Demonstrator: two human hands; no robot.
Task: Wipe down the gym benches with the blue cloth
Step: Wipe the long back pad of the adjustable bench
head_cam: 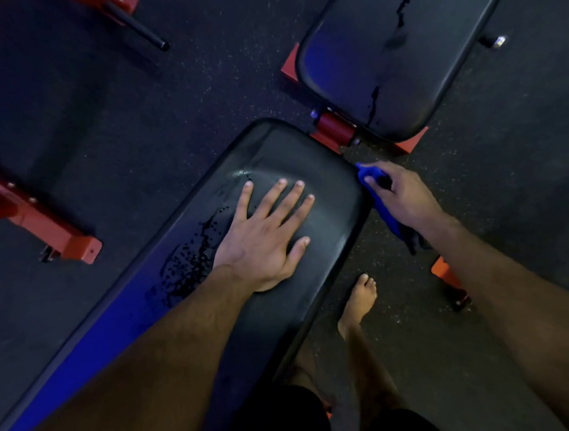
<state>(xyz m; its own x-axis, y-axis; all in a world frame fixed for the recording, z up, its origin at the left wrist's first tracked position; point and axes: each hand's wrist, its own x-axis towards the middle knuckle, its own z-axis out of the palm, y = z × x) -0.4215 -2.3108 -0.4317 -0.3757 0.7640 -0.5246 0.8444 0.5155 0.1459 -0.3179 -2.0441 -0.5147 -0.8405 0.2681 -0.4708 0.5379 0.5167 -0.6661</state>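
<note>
A long black padded bench [327, 219] runs from the lower left up to the middle. My left hand [267, 234] lies flat on its pad with the fingers spread. My right hand [398, 194] grips the blue cloth [378, 203] against the bench's right side edge near its far corner; the cloth hangs down below my wrist. The pad's cover is cracked and flaking left of my left hand. A second black bench pad [393, 60] lies beyond, also with a cracked cover.
Red metal frame legs [51, 232] stand at the left, and another red frame with a black peg [138, 27] at the upper left. Red bench feet [450, 274] sit at the right. My bare foot [358, 304] is on the dark rubber floor [520, 174].
</note>
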